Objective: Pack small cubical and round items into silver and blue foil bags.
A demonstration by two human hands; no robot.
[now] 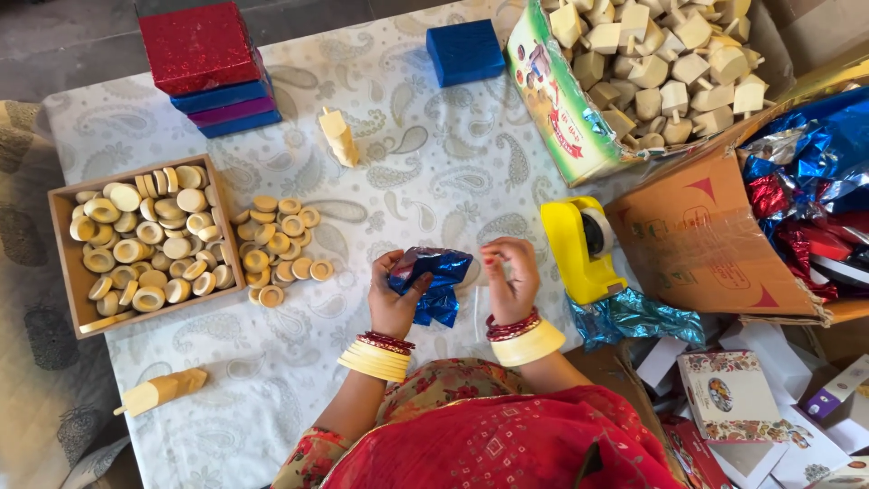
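Reaching up from the bottom centre, both bangled forearms are bent inward. A blue foil-wrapped piece (433, 281) is gripped by the curled left hand (395, 294); the right hand (510, 276), fingers bent, is held just beside it.

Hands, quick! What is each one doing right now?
Left hand: fingers closed on the blue foil.
Right hand: fingers curled, touching the foil's right edge; whether it truly grips cannot be told.
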